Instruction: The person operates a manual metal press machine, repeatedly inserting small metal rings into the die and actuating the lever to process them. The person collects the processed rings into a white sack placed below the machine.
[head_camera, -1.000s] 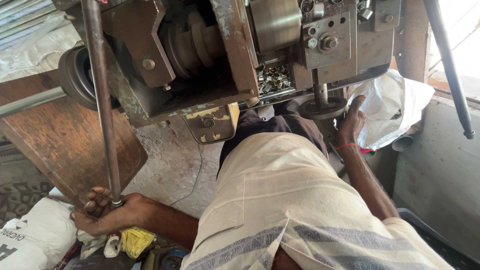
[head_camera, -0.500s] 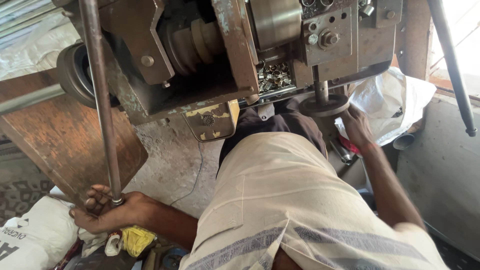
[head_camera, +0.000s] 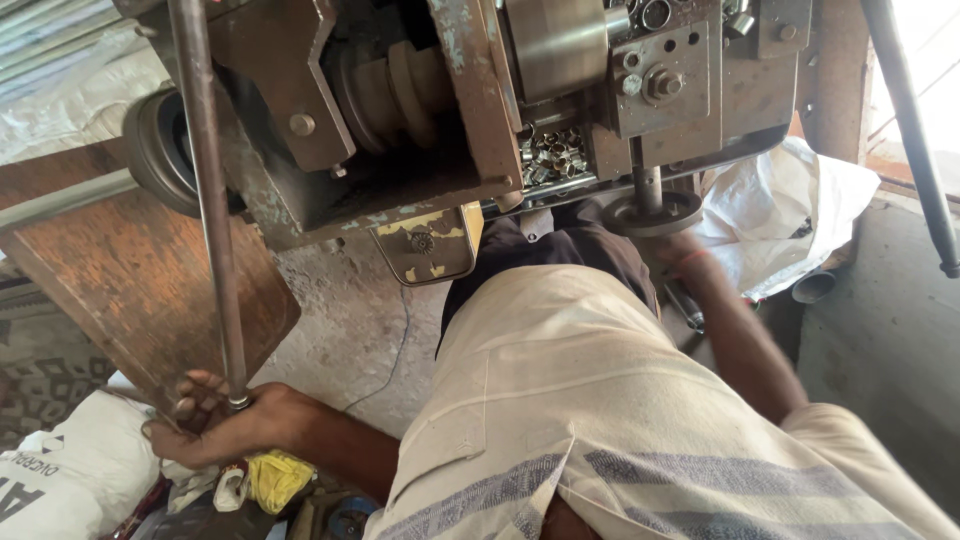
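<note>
The left hand was wrapped around the lower end of a long, round steel rod, its fingers curled closed about the dull grey bar. That single rod ran up the left of the scene, rising past a rust-brown wooden board towards the far edge. The right hand reached to the far right beneath a flat, round metal handwheel on a short vertical shaft; the hand was blurred and partly hidden by the wheel, so whether its fingers were closed could not be told.

Both were at a heavy metal machine, greasy, with chipped paint, a stepped pulley of ridged discs and one smooth, shiny steel cylinder. A heap of small bright metal rings lay in a recess under the cylinder, too many and too small to count. Near the left hand lay one white woven sack and a crumpled yellow cloth. At far right sat another white woven bag and a thin dark bar.
</note>
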